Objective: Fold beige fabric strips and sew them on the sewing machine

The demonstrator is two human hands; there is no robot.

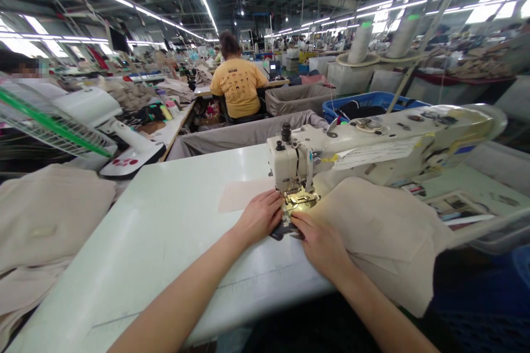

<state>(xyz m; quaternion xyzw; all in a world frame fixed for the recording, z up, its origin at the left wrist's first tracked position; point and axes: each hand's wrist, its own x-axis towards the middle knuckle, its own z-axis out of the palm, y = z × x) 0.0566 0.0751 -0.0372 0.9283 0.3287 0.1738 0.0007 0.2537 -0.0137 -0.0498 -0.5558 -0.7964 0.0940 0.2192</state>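
My left hand [260,214] is beside the needle area of a cream sewing machine [290,162], its fingers bent and held together. What they grip, if anything, is hidden. Just right of it, my right hand [325,242] reaches in with thumb and fingertips drawn together at the front of the lit metal needle plate [301,198]; anything small between them cannot be made out. A large beige fabric piece [381,220] lies beyond my right hand and hangs over the table's front edge. A small pale fabric piece [238,196] lies flat behind my left hand.
The pale green tabletop [165,231] extends left. Beige fabric [45,220] is piled at the far left, near a white fan [89,116]. Thread cones [360,43] stand behind the machine, by a blue basket [375,100]. A person in a yellow shirt [238,85] sits ahead.
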